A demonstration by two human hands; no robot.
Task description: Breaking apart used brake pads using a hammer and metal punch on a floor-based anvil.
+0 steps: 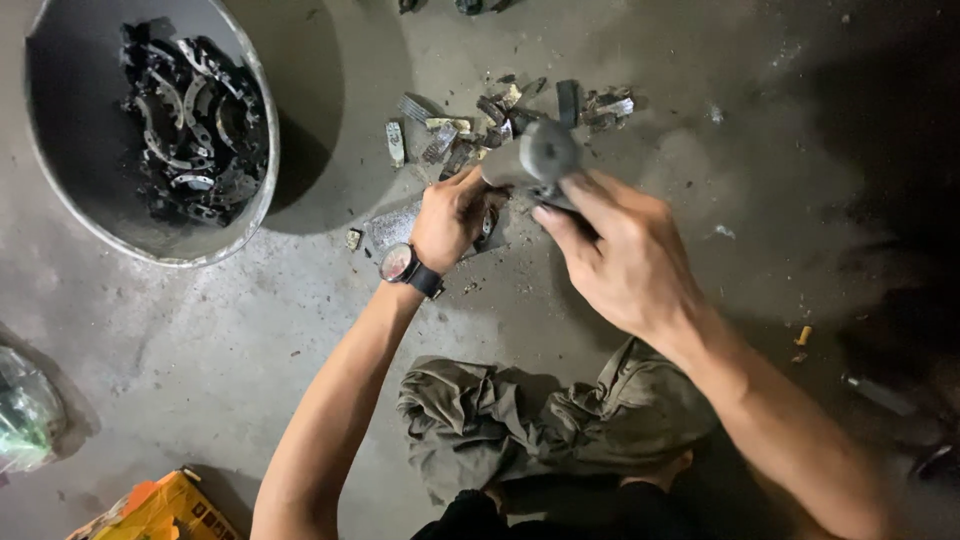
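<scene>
Single head-worn view, looking steeply down, close over the hands (540,225) and concrete floor (300,320).

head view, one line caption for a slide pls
Both hands, left hand and right hand, grip a grey cylindrical tool over metal scraps on a concrete floor, beside a parts tub.

free: bare floor (300,330) left | blocked: scrap pile (500,120), metal tub (255,190)
</scene>
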